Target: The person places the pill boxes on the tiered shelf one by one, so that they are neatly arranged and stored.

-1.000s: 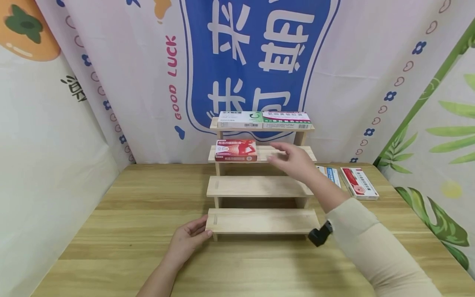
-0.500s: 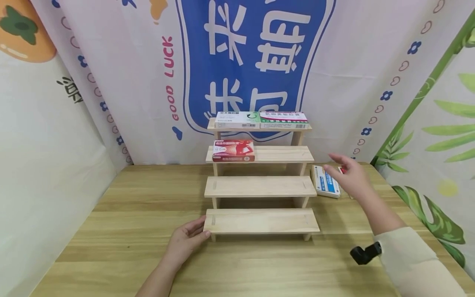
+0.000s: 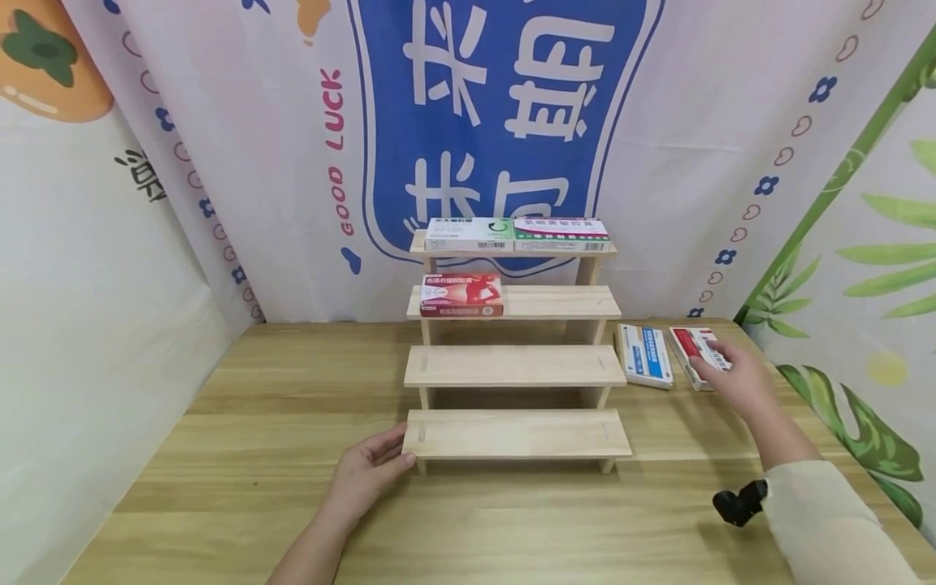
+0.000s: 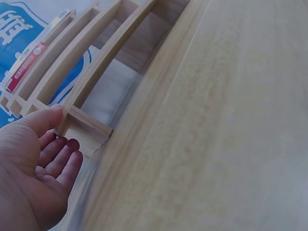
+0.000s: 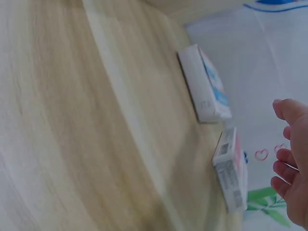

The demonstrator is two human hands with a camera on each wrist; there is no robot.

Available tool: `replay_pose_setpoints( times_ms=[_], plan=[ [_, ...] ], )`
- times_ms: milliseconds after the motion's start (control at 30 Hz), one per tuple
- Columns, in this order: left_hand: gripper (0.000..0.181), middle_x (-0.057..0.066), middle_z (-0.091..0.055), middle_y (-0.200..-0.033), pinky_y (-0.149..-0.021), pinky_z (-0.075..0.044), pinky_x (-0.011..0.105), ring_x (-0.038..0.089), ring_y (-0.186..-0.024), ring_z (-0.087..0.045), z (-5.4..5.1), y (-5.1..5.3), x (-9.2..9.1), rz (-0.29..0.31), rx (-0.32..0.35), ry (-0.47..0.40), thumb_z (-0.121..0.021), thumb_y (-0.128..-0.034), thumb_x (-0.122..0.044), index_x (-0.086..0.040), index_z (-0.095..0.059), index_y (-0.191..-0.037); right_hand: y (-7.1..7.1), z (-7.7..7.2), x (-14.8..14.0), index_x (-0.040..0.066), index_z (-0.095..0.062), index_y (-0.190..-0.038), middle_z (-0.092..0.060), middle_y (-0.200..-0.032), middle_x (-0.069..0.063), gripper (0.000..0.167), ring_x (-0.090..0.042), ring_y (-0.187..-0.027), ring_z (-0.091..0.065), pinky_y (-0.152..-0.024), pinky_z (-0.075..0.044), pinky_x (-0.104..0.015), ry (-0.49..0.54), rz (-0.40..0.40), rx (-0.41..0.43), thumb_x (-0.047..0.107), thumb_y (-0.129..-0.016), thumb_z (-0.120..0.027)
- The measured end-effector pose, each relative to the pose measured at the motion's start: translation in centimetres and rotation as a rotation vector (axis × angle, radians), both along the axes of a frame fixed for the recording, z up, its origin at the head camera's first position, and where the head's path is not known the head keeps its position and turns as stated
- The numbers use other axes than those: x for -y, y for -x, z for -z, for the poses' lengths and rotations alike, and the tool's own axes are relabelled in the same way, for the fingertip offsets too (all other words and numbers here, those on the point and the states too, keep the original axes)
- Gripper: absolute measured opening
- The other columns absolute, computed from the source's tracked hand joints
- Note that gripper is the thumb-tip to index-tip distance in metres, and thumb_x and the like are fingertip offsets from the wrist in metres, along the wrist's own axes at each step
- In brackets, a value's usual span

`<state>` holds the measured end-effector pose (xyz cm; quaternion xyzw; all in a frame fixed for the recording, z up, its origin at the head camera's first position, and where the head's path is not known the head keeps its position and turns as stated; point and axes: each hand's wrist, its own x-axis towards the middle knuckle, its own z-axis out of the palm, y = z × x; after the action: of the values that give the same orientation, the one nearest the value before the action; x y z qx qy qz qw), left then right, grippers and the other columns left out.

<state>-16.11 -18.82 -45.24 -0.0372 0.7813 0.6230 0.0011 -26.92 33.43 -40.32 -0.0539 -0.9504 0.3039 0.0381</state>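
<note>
The right hand (image 3: 742, 378), fingers spread, has come over the red-and-white box (image 3: 687, 343) at frame right, seemingly grasp-ready, the left hand (image 3: 370, 478) pinching the wooden stand (image 3: 515, 435).

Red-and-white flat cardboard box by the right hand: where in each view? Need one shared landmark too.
Head: right of centre, the red-and-white flat cardboard box lies partly hidden by the right hand.
Left wrist: not in it.
Right wrist: lower right, the box shows left of that hand.
Shared landmark: wood-grain tabletop, in all three.
</note>
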Motion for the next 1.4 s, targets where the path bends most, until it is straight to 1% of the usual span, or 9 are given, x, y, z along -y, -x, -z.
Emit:
replay_pose_setpoints(
  times_ms=[100, 200, 400, 633, 833, 1000, 1167, 1267, 1400],
  plan=[
    [0.051, 0.019, -0.058, -0.136, -0.096, -0.056, 0.029, 0.035, -0.121, -0.061, 0.0, 0.0, 0.0, -0.002, -0.001, 0.000, -0.077, -0.0834, -0.011, 0.003, -0.059, -0.129, 0.2, 1.0, -0.7, -0.008, -0.028, -0.148, -0.025, -0.149, -0.041, 0.083, -0.061, -0.133, -0.026, -0.106, -0.028, -0.073, -0.002, 0.043, 0.060, 0.056, -0.098, -0.042],
    [0.050, 0.019, -0.058, -0.137, -0.096, -0.056, 0.029, 0.035, -0.121, -0.061, 0.0, 0.0, 0.1, 0.001, -0.001, -0.006, -0.076, -0.0838, -0.010, 0.002, -0.059, -0.129, 0.4, 2.2, -1.1, -0.010, -0.029, -0.147, -0.025, -0.147, -0.042, 0.084, -0.060, -0.133, -0.026, -0.106, -0.028, -0.073, 0.003, 0.090, 0.070, 0.057, -0.098, -0.042],
    [0.051, 0.019, -0.057, -0.138, -0.096, -0.055, 0.030, 0.035, -0.122, -0.061, 0.0, -0.1, 0.1, 0.011, -0.004, -0.009, -0.076, -0.0841, -0.011, 0.002, -0.059, -0.130, 0.5, 4.3, -1.7, -0.013, -0.030, -0.144, -0.027, -0.141, -0.045, 0.089, -0.059, -0.127, -0.031, -0.104, -0.033, -0.070, -0.065, 0.192, 0.109, 0.060, -0.095, -0.045],
    [0.051, 0.018, -0.059, -0.136, -0.097, -0.055, 0.029, 0.035, -0.121, -0.061, -0.1, 0.0, 0.1, 0.006, -0.007, -0.010, -0.076, -0.0840, -0.011, 0.002, -0.059, -0.130, 0.4, 4.9, -1.4, -0.013, -0.022, -0.147, -0.025, -0.138, -0.044, 0.103, -0.053, -0.119, -0.034, -0.099, -0.037, -0.066, -0.054, 0.261, 0.168, 0.068, -0.089, -0.049],
    [0.050, 0.018, -0.059, -0.137, -0.096, -0.055, 0.028, 0.034, -0.121, -0.061, 0.0, 0.0, 0.1, 0.000, 0.000, -0.018, -0.076, -0.0838, -0.009, 0.002, -0.059, -0.129, 0.4, 5.2, -1.2, -0.015, -0.024, -0.146, -0.030, -0.136, -0.044, 0.098, -0.053, -0.119, -0.035, -0.101, -0.037, -0.064, -0.050, 0.285, 0.146, 0.062, -0.091, -0.052],
    [0.050, 0.019, -0.058, -0.137, -0.097, -0.055, 0.029, 0.035, -0.121, -0.061, 0.1, -0.1, 0.0, 0.009, -0.005, -0.027, -0.075, -0.0842, -0.008, 0.003, -0.058, -0.130, 0.0, 5.0, -1.4, -0.015, -0.023, -0.146, -0.029, -0.139, -0.045, 0.094, -0.056, -0.124, -0.034, -0.106, -0.034, -0.065, -0.020, 0.289, 0.140, 0.057, -0.093, -0.052],
    [0.049, 0.019, -0.058, -0.136, -0.097, -0.055, 0.028, 0.035, -0.121, -0.061, 0.2, -0.1, 0.0, 0.012, -0.004, -0.045, -0.075, -0.0841, -0.006, 0.003, -0.059, -0.129, -0.6, 4.1, -2.0, -0.011, -0.021, -0.149, -0.026, -0.147, -0.042, 0.095, -0.057, -0.132, -0.031, -0.108, -0.032, -0.067, 0.035, 0.294, 0.124, 0.061, -0.093, -0.049],
    [0.049, 0.020, -0.058, -0.136, -0.097, -0.055, 0.029, 0.035, -0.122, -0.061, 0.2, 0.0, 0.0, 0.014, -0.007, -0.045, -0.074, -0.0843, -0.007, 0.003, -0.059, -0.129, -1.3, 3.0, -2.3, -0.007, -0.021, -0.151, -0.024, -0.148, -0.042, 0.097, -0.058, -0.132, -0.029, -0.106, -0.032, -0.069, 0.055, 0.276, 0.095, 0.064, -0.091, -0.049],
    [0.049, 0.020, -0.058, -0.136, -0.097, -0.055, 0.029, 0.035, -0.121, -0.061, 0.1, 0.0, 0.1, 0.009, -0.005, -0.040, -0.075, -0.0840, -0.007, 0.003, -0.058, -0.129, -2.6, 0.9, -2.3, -0.008, -0.026, -0.149, -0.029, -0.143, -0.044, 0.091, -0.058, -0.127, -0.033, -0.100, -0.036, -0.070, 0.052, 0.203, -0.006, 0.059, -0.093, -0.051]
  ],
)
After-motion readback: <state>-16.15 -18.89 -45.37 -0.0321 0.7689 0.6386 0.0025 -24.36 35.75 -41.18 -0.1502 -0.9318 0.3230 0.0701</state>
